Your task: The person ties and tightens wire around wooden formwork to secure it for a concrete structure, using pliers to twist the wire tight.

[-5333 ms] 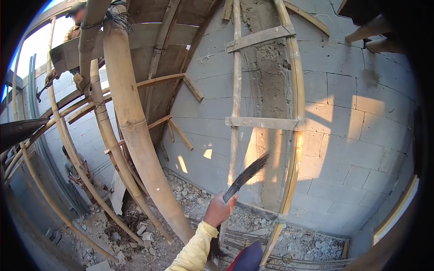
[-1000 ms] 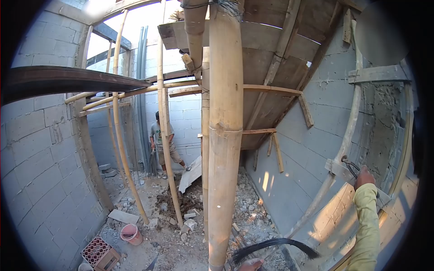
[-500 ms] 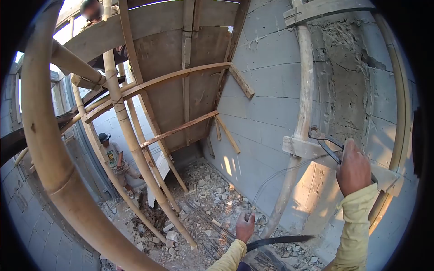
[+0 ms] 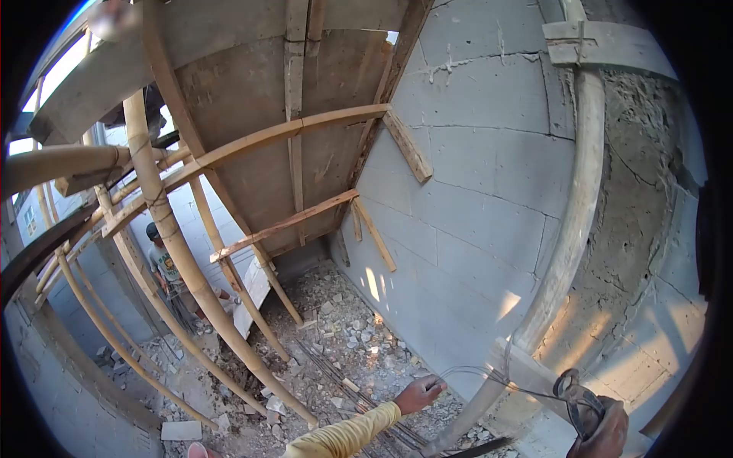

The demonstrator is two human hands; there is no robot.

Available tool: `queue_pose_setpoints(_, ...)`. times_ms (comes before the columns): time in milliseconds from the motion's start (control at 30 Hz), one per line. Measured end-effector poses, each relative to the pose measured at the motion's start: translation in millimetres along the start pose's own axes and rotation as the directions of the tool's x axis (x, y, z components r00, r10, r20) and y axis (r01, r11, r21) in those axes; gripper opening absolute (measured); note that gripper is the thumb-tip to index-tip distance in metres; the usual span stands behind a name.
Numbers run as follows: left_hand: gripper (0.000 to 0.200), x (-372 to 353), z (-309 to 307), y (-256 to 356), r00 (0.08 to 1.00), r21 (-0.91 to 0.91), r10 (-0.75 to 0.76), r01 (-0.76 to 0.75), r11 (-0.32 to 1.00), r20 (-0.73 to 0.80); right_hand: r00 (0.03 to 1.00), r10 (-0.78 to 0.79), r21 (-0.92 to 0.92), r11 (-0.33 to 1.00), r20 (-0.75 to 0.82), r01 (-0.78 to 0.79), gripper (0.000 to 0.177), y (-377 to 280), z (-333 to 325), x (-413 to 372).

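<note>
My left hand (image 4: 420, 394), at the bottom centre, is closed with its fingertips pinched on thin tie wire (image 4: 467, 369). The wire loops right from those fingers to a board (image 4: 528, 372) set across a bamboo pole (image 4: 565, 244) by the wall. At the lower right my right hand (image 4: 607, 429) grips a pair of pincers (image 4: 586, 408) by the handles. Their rounded jaws sit beside the board, near where the wire runs. Part of the right hand is cut off by the view's dark edge.
Rough mortar (image 4: 634, 191) fills a strip of the block wall (image 4: 473, 153). Bamboo props (image 4: 183, 252) carry wooden panels (image 4: 252, 91) overhead. A person (image 4: 164, 263) stands at the left, another is on top. Rubble (image 4: 336, 313) and long rods (image 4: 328, 366) cover the ground.
The view has shifted, so the wall pole sits further right. My right hand with the pincers appears lower, and my left arm reaches further across toward the board.
</note>
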State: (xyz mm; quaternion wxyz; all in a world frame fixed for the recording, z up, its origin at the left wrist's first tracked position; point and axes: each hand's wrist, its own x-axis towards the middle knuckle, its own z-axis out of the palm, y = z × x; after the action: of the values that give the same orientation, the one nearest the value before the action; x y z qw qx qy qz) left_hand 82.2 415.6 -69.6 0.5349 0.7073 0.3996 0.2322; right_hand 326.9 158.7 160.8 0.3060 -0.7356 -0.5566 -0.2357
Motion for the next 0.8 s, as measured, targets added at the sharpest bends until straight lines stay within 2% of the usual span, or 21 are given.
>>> queue_pose_setpoints(100, 0.039, -24, -35, 15, 0.996, 0.182, 0.084, -0.077, 0.980, -0.034, 0.994, 0.103, 0.024, 0.994, 0.043, -0.104, 0.017, 7, 0, 1)
queue_pose_setpoints(167, 0.043, -42, -57, 11, 0.997, 0.305, -0.027, 0.005, 0.952, 0.067, 0.981, 0.179, 0.044, 0.982, 0.077, -0.182, 0.018, 7, 1, 2)
queue_pose_setpoints(233, 0.042, -76, -67, 37, 0.993, 0.241, -0.105, 0.087, 0.967, 0.059, 0.955, 0.269, 0.057, 0.959, 0.124, -0.277, 0.019, 5, -1, 4)
queue_pose_setpoints(333, 0.033, -115, -54, 31, 0.987, 0.193, 0.106, -0.082, 0.978, -0.119, 0.954, 0.270, 0.130, 0.949, 0.129, -0.287, 0.018, 2, -4, 7)
queue_pose_setpoints(433, 0.047, -126, -42, -25, 0.994, 0.048, -0.106, 0.106, 0.993, -0.018, 0.931, 0.313, 0.147, 0.928, 0.188, -0.342, 0.017, 2, -6, 4)
queue_pose_setpoints(467, 0.052, -126, -48, 2, 0.961, 0.349, -0.260, 0.213, 0.913, 0.095, 0.932, 0.309, 0.152, 0.929, 0.190, -0.339, 0.017, 1, -7, 5)
queue_pose_setpoints(633, 0.053, -152, -51, 47, 0.972, 0.095, -0.235, 0.231, 0.968, 0.032, 0.872, 0.400, 0.190, 0.867, 0.283, -0.460, 0.016, -7, -17, 14)
queue_pose_setpoints(667, 0.053, -159, -45, 62, 0.972, 0.033, -0.234, 0.233, 0.972, 0.027, 0.889, 0.369, 0.196, 0.883, 0.271, -0.426, 0.016, -4, -15, 11)
queue_pose_setpoints(767, 0.052, -171, -42, 134, 0.898, 0.201, -0.424, 0.439, 0.876, -0.115, 0.920, 0.302, 0.216, 0.909, 0.249, -0.357, 0.019, 6, -10, 5)
queue_pose_setpoints(800, 0.055, -162, -30, 62, 0.984, 0.056, -0.122, 0.131, 0.990, -0.132, 0.909, 0.326, 0.222, 0.896, 0.261, -0.385, 0.019, 7, -8, 4)
